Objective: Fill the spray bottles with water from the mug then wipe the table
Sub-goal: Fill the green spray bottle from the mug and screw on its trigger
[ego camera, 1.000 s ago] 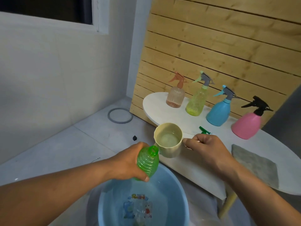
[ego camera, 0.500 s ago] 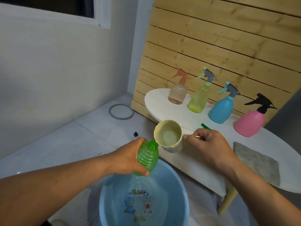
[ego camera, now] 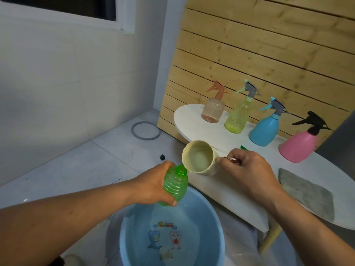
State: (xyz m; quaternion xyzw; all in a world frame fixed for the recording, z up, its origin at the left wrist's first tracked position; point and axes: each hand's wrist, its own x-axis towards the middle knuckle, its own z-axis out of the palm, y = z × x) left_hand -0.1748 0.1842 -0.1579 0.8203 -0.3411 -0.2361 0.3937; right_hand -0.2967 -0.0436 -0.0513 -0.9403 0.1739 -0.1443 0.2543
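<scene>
My left hand (ego camera: 153, 186) grips an uncapped ribbed green bottle (ego camera: 175, 184) above a blue basin (ego camera: 172, 237). My right hand (ego camera: 247, 171) holds a cream mug (ego camera: 199, 157) by its handle. The mug holds water and is tilted, with its lip at the bottle's open neck. A green sprayer cap (ego camera: 244, 147) lies on the white table (ego camera: 240, 198), mostly hidden behind my right hand. Along the back stand capped spray bottles: peach (ego camera: 213, 110), yellow-green (ego camera: 239, 116), blue (ego camera: 266, 129) and pink (ego camera: 299, 144).
A grey cloth (ego camera: 307, 194) lies on the table's right part. The basin holds water and sits on the floor by the table's front edge. A grey ring (ego camera: 146, 130) and a small black object (ego camera: 162, 156) lie on the floor tiles. Wooden slats back the table.
The mug has tipped further toward the bottle's neck, and the view has shifted slightly. My left hand keeps the bottle over the basin.
</scene>
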